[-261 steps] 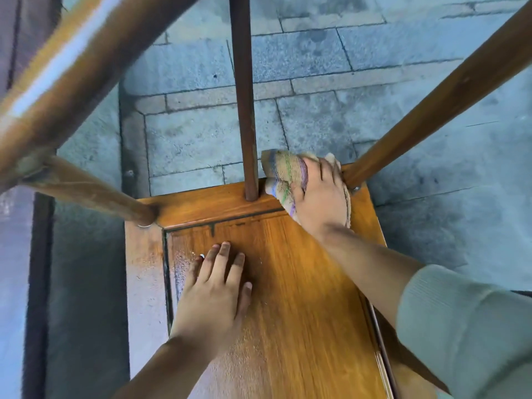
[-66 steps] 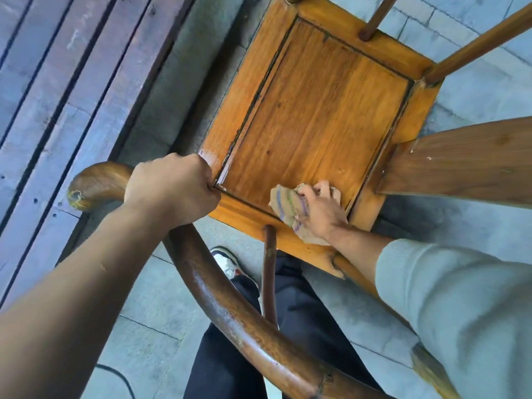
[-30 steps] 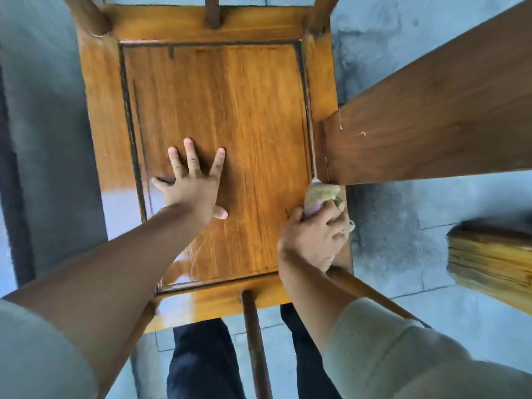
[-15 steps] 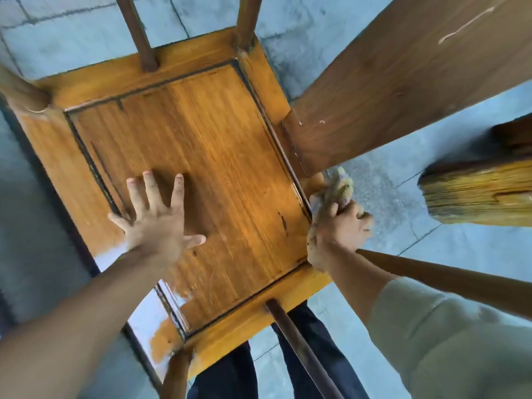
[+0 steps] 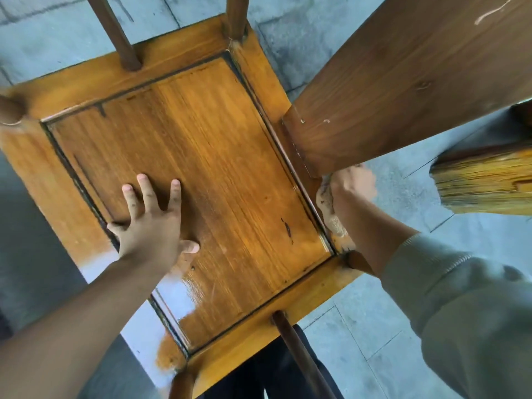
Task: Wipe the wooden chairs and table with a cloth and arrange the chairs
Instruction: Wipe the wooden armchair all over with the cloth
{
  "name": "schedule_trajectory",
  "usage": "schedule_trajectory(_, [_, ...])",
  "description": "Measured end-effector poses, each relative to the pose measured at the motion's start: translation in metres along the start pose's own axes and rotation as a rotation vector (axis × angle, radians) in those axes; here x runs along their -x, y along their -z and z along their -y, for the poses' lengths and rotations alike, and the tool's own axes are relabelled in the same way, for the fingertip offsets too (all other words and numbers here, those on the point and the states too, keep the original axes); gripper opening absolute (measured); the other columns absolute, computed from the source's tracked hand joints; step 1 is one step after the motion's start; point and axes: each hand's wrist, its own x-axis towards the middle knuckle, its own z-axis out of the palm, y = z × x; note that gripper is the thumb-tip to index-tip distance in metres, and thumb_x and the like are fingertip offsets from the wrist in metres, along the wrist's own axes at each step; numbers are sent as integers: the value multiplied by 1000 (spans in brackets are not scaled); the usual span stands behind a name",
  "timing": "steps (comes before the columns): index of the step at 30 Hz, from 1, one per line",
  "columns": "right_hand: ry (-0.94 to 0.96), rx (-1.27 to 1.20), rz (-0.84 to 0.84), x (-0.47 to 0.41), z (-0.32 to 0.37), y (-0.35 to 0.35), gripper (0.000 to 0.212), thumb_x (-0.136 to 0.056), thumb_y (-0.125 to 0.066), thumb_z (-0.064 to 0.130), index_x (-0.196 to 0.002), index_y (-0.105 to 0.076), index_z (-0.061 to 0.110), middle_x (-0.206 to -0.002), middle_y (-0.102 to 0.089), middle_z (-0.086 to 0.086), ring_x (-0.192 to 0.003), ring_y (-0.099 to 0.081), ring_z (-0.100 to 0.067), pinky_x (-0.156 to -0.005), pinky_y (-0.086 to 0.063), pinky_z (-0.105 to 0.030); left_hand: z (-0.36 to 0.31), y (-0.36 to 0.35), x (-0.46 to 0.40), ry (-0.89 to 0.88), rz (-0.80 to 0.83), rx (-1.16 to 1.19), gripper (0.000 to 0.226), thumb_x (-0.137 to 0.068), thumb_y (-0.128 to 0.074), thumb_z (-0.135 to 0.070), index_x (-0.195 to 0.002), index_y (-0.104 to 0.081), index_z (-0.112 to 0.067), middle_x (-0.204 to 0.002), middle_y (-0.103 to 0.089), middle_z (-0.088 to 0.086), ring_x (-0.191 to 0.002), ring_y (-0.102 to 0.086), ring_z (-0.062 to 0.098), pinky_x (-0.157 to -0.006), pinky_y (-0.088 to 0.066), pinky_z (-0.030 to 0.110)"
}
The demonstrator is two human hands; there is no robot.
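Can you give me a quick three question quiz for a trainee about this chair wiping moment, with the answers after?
1. True or false: the left hand lies flat with spread fingers on the chair seat.
2. Which hand has the cloth? A) left B) right C) neither
3. Fill in: the right hand works at the seat's edge, just below the base of the wide wooden ____.

Key: 1 true. 2 B. 3 backrest board.
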Motion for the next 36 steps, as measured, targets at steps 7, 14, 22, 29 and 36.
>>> schedule_trajectory(7, [148, 75, -109, 19, -45, -12, 54, -105, -30, 48, -138, -56, 13, -140, -49, -18, -127, -45, -41, -111, -34, -50, -4, 3, 3, 12, 37, -21, 126, -75, -74, -62, -156, 17, -28, -158, 31, 22, -147, 21, 45, -103, -30, 76])
schedule_trajectory(14, [-51, 155, -147, 57, -77, 2, 46, -106, -37, 45, -133, -48, 8, -143, -38, -23, -124, -42, -45, -104, -35, -50, -11, 14, 7, 12, 50, -26, 127, -77, -73, -61, -156, 19, -25, -157, 30, 27, -146, 20, 49, -114, -9, 72])
schedule_trajectory(22, [334, -171, 33, 195, -44, -55, 44, -94, -62, 30, -131, -50, 10, -130, -42, -18, -111, -44, -39, -95, -41, -49, -3, 8, 9, -40, 8, 33, 129, -75, -77, -58, -157, 16, -21, -155, 29, 31, -145, 18, 54, -122, -7, 56])
schedule_trajectory(29, [1259, 365, 90, 145, 60, -54, 46, -102, -47, 44, -145, -49, 27, -147, -41, -8, -124, -40, -35, -106, -36, -48, 5, -1, 12, -91, -105, 63, 122, -77, -69, -67, -159, 8, -21, -161, 22, 23, -149, 14, 45, -123, -10, 51])
schedule_trajectory(36, [993, 330, -19, 138, 55, -66, 56, -102, -43, 58, -153, -44, 35, -165, -29, -6, -139, -35, -39, -111, -33, -49, 12, 8, 6, -20, -164, 89, 118, -77, -65, -70, -158, 3, -19, -163, 13, 21, -151, 10, 38, -123, -7, 53])
